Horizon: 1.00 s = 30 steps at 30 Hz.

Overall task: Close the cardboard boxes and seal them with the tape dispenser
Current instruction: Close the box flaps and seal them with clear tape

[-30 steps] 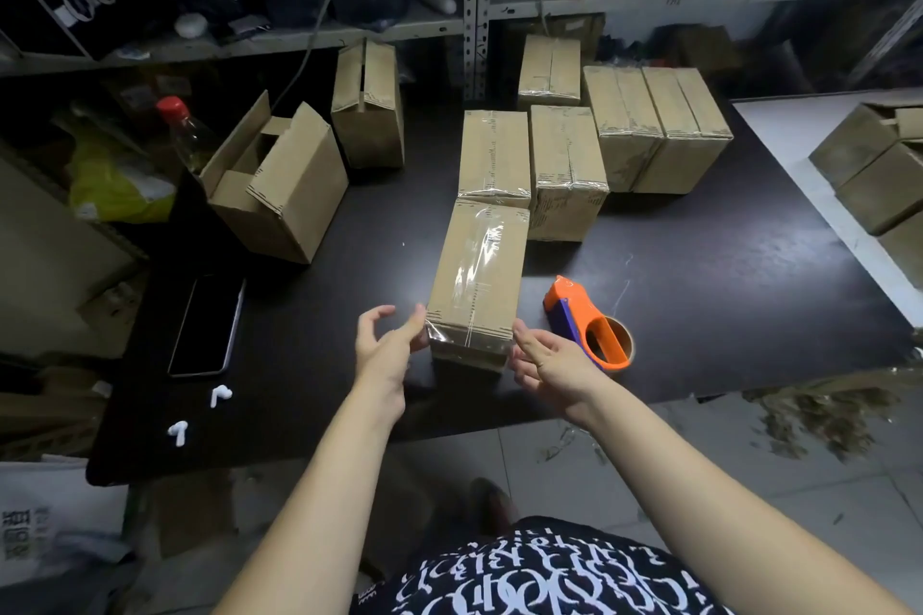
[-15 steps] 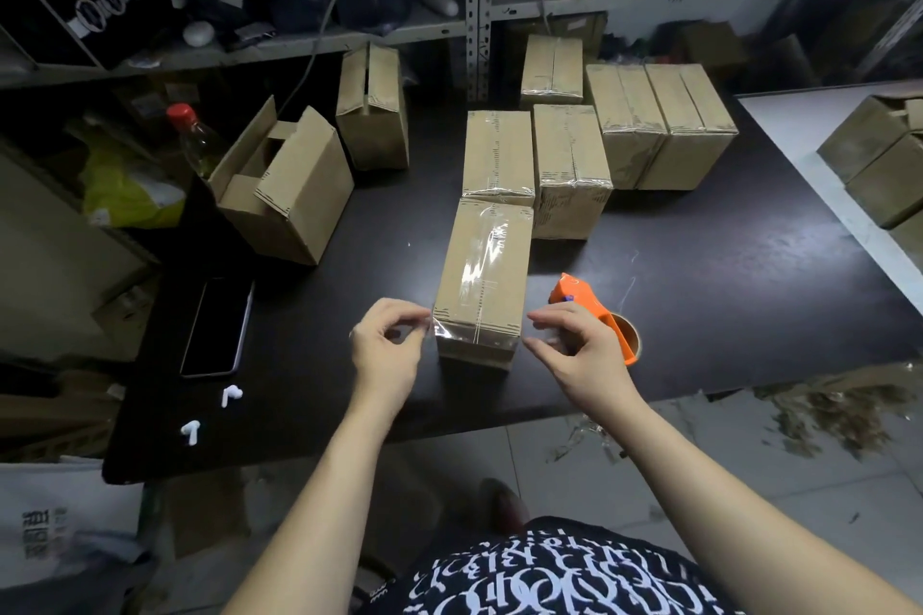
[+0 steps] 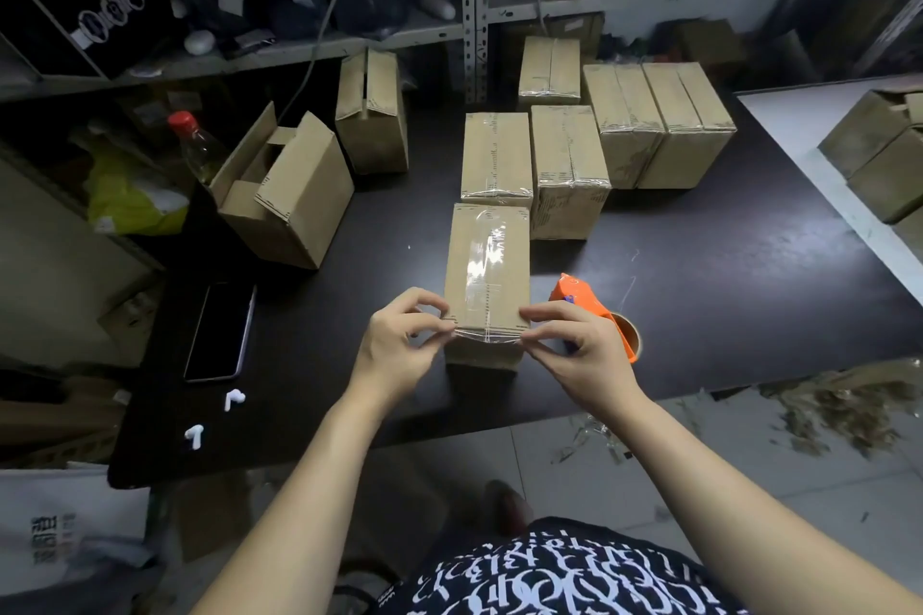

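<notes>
1. At the near edge of the dark table point(image 3: 724, 265), a closed cardboard box point(image 3: 487, 275) lies lengthwise, pointing away from the person. A glossy strip of clear tape point(image 3: 487, 255) runs along its top seam, and a second band crosses the near end.
2. Her or his left hand point(image 3: 399, 350) sits at the near-left corner of that box. The thumb and fingers point(image 3: 424, 310) are drawn in narrow, pinching the loose end of tape that juts past the corner.
3. On the other side, the right hand point(image 3: 579, 350) mirrors this at the near-right corner, nipping its own tape end.
4. Just right of the box, the orange tape dispenser point(image 3: 582, 297) lies on the table, partly hidden behind the right hand. Neither hand holds it.
5. To my eye the step in hand is finishing the seal on this box: the strip is laid and only the loose ends remain to be stuck down.
6. Farther back stand several taped boxes point(image 3: 569, 165) side by side. Off to the left, an open box point(image 3: 284, 195) sits with its flaps up, so the job looks well along but not done.
7. Next, I would guess, both ends need folding flat against the box sides and rubbing firm. After that a hand must be freed for the dispenser, and the open box must be pulled close and its flaps folded shut.
</notes>
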### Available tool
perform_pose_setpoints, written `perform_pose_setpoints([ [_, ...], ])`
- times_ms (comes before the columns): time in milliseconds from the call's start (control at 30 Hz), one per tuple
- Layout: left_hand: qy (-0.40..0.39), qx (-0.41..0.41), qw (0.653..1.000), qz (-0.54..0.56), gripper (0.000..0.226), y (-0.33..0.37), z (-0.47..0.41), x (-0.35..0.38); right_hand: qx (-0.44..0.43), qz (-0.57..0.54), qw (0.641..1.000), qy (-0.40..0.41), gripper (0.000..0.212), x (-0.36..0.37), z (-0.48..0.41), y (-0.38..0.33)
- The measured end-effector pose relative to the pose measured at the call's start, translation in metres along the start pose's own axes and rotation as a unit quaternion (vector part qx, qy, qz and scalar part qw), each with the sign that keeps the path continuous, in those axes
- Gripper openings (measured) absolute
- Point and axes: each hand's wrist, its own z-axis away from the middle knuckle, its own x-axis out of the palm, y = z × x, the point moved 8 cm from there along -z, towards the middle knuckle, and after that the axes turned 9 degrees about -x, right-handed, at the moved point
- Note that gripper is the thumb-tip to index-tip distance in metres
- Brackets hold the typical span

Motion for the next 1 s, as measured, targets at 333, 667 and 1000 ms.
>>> perform_pose_setpoints([
  [333, 0.062, 0.1, 0.991, -0.062, 0.012, 0.012, 0.018, 0.022, -0.008, 0.025, 1.0, 0.014, 0.008, -0.008, 0.01, 0.008],
  [667, 0.096, 0.116, 0.987, -0.059, 0.024, 0.012, 0.033, 0.023, -0.036, 0.045, 0.997, 0.041, 0.012, -0.003, 0.007, 0.001],
  [1000, 0.103, 0.11, 0.988, -0.047, 0.011, 0.012, 0.013, 0.019, -0.049, 0.031, 0.998, 0.024, 0.012, -0.003, -0.003, 0.007],
])
